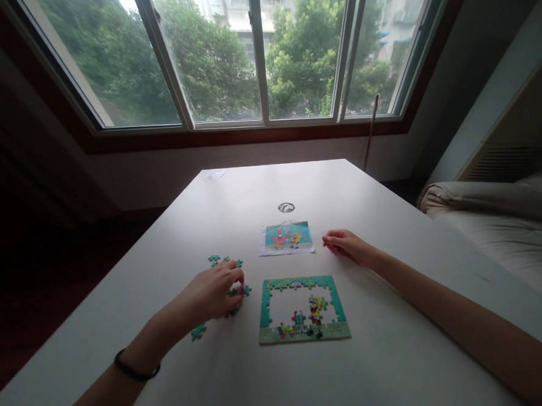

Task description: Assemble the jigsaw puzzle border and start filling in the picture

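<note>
My left hand (221, 289) is over a loose group of jigsaw pieces (246, 289) on the white table. Its thumb and fingers are apart and bent down around the pieces, and the palm covers part of the group. A jigsaw puzzle (265, 313) in a board lies to the right of that hand. Its border is joined, and a yellow cartoon figure (315, 313) stands in its lower right; much of the middle is bare. My right hand (344, 242) rests with curled fingers beside a printed reference picture (286, 237), not touching it.
More puzzle pieces (198, 332) lie near my left wrist. A round black-and-white mark (286, 207) is on the table (377, 368) behind the picture. Something clear and crumpled (214, 175) lies at the far left corner. A covered couch (506, 225) stands at the right, below the window's side.
</note>
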### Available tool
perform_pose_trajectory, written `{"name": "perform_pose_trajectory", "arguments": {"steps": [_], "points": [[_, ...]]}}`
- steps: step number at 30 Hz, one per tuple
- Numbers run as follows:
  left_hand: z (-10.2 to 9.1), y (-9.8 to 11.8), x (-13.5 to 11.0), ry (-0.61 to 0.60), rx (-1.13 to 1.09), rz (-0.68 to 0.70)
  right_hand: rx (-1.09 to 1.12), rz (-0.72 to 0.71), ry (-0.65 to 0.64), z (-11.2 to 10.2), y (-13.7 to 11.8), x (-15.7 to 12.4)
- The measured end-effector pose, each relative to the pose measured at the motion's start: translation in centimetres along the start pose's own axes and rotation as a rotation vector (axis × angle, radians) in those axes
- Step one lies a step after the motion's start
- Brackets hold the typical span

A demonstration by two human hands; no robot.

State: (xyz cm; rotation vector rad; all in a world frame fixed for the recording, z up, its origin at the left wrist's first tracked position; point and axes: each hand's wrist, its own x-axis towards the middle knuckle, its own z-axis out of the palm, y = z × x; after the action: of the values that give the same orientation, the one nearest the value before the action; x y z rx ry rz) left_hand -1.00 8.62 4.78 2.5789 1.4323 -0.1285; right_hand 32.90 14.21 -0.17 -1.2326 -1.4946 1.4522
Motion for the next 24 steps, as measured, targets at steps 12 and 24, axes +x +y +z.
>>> {"name": "perform_pose_trajectory", "arguments": {"steps": [12,24], "points": [[0.62,0.16,0.27,0.031,0.022,0.021,-0.016,-0.006,-0.005,0.13,0.08,-0.02],[0.32,-0.49,0.56,-0.027,-0.105,-0.04,-0.053,-0.019,-0.008,0.11,0.18,0.08]]}}
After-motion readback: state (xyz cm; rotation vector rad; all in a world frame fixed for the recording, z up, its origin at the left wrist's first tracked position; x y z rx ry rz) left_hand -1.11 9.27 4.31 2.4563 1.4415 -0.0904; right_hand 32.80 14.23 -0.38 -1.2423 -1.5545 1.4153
